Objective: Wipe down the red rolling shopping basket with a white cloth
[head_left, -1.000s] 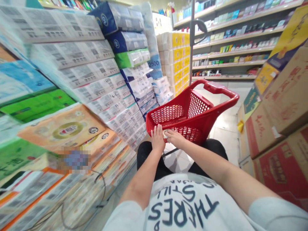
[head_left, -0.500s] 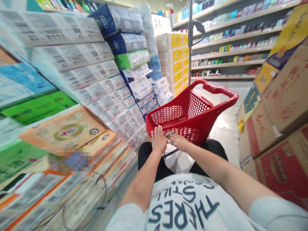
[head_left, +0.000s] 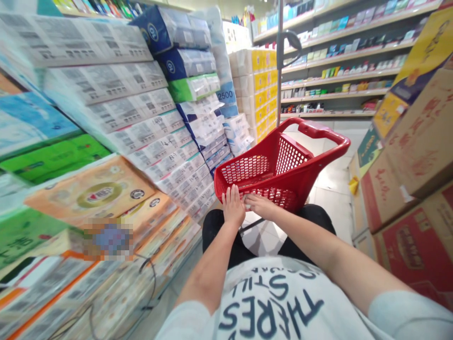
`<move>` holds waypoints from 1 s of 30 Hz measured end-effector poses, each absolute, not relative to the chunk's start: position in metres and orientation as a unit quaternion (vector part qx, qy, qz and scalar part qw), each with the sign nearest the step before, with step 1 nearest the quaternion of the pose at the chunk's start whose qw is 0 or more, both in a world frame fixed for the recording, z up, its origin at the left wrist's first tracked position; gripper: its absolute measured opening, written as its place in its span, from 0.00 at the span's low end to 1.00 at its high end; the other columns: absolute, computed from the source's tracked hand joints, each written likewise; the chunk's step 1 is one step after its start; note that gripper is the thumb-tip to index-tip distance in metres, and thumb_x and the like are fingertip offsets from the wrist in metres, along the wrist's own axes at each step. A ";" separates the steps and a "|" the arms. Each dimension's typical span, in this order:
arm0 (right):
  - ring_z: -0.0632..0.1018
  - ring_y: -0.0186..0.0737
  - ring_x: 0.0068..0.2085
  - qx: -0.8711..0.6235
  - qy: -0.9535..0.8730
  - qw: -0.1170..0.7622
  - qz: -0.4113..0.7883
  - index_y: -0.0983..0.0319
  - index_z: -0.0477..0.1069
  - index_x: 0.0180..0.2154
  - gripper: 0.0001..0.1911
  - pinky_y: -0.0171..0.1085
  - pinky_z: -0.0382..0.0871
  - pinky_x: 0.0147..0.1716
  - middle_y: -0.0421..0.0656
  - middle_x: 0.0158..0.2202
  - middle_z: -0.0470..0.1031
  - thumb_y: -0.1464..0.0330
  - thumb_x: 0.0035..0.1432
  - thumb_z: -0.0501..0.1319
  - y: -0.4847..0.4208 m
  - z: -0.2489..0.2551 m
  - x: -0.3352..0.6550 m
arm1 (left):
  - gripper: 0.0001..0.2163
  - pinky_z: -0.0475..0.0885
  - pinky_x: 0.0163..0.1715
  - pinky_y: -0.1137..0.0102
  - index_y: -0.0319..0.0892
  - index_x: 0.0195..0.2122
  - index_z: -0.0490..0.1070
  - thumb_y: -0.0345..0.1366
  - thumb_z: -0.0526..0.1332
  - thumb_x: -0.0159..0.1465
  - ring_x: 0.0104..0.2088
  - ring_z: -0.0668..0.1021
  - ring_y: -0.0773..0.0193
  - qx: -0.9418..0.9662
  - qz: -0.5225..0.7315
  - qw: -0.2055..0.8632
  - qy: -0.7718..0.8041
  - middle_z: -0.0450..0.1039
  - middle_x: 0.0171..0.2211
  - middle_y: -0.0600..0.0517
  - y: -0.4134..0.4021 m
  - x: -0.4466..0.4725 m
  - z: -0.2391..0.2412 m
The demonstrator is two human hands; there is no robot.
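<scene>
A red plastic shopping cart [head_left: 226, 167] with perforated basket walls stands in front of my knees, its handle at the far right. My left hand [head_left: 233, 206] lies against the near end of the basket, fingers stretched out and slightly apart, holding nothing visible. Close beside it, my right hand [head_left: 261, 206] is at the basket's near lower rim. Its fingers are bent over a small greyish piece, seemingly a cloth [head_left: 247, 199], that is mostly hidden beneath them.
Stacked tissue packs [head_left: 120, 137] rise on the left, with orange packs [head_left: 102, 189] nearest me. A thin cable [head_left: 155, 278] hangs there. Cardboard cartons [head_left: 417, 141] line the right side. A metal post [head_left: 279, 71] stands behind the cart, before stocked shelves [head_left: 339, 71].
My right hand has shifted very slightly, and less of the greyish piece shows at its fingertips. My left hand and the cart stay in place.
</scene>
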State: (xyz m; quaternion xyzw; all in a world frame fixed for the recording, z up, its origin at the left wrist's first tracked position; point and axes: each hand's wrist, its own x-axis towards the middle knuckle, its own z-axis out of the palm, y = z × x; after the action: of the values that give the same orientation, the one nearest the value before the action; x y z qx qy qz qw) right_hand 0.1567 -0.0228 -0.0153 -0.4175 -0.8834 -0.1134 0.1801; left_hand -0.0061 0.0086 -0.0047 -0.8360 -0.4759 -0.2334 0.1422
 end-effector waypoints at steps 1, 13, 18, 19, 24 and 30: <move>0.64 0.45 0.59 -0.411 -0.884 0.185 -0.125 0.64 0.76 0.44 0.12 0.46 0.61 0.58 0.49 0.53 0.72 0.72 0.64 0.55 -0.022 -0.011 0.157 | 0.30 0.48 0.65 0.52 0.34 0.67 0.46 0.33 0.51 0.64 0.67 0.51 0.53 -0.835 -0.234 0.142 -0.478 0.50 0.67 0.43 0.009 -0.006 -0.005; 0.68 0.45 0.52 -0.455 -0.860 0.185 -0.137 0.63 0.75 0.43 0.11 0.48 0.59 0.56 0.49 0.49 0.72 0.71 0.64 0.55 -0.037 -0.004 0.163 | 0.30 0.48 0.65 0.52 0.32 0.66 0.47 0.32 0.50 0.63 0.66 0.52 0.52 -0.829 -0.236 0.143 -0.486 0.51 0.66 0.43 0.008 -0.005 -0.004; 0.69 0.46 0.49 -0.501 -0.839 0.171 -0.125 0.62 0.76 0.40 0.11 0.47 0.62 0.52 0.49 0.46 0.73 0.71 0.64 0.55 -0.037 -0.001 0.163 | 0.30 0.47 0.65 0.52 0.33 0.66 0.48 0.32 0.50 0.63 0.66 0.54 0.52 -0.831 -0.231 0.144 -0.486 0.51 0.66 0.44 0.006 -0.005 -0.002; 0.69 0.46 0.49 -0.513 -0.837 0.152 -0.112 0.62 0.77 0.39 0.10 0.46 0.63 0.51 0.49 0.45 0.74 0.72 0.63 0.56 -0.039 -0.003 0.165 | 0.30 0.47 0.65 0.52 0.33 0.67 0.47 0.32 0.50 0.63 0.65 0.55 0.53 -0.832 -0.230 0.144 -0.485 0.52 0.66 0.44 0.005 -0.004 -0.002; 0.65 0.48 0.54 -0.509 -0.834 0.172 -0.125 0.62 0.77 0.38 0.10 0.46 0.62 0.53 0.50 0.51 0.71 0.70 0.63 0.56 -0.042 0.000 0.174 | 0.31 0.48 0.65 0.51 0.34 0.67 0.47 0.33 0.52 0.63 0.65 0.56 0.51 -0.829 -0.236 0.143 -0.487 0.51 0.66 0.44 0.003 -0.003 0.001; 0.67 0.48 0.54 -0.540 -0.825 0.133 -0.094 0.61 0.77 0.36 0.08 0.45 0.66 0.51 0.49 0.46 0.73 0.71 0.61 0.58 -0.041 -0.002 0.179 | 0.32 0.49 0.65 0.53 0.33 0.67 0.46 0.31 0.52 0.61 0.67 0.50 0.52 -0.836 -0.231 0.141 -0.477 0.48 0.67 0.43 0.008 -0.005 -0.002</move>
State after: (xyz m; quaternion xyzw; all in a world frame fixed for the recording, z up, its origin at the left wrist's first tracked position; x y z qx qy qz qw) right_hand 0.1788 -0.0414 -0.0020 -0.5403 -0.8255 -0.0942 0.1332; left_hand -0.0051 0.0084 -0.0016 -0.8364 -0.4766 -0.2314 0.1405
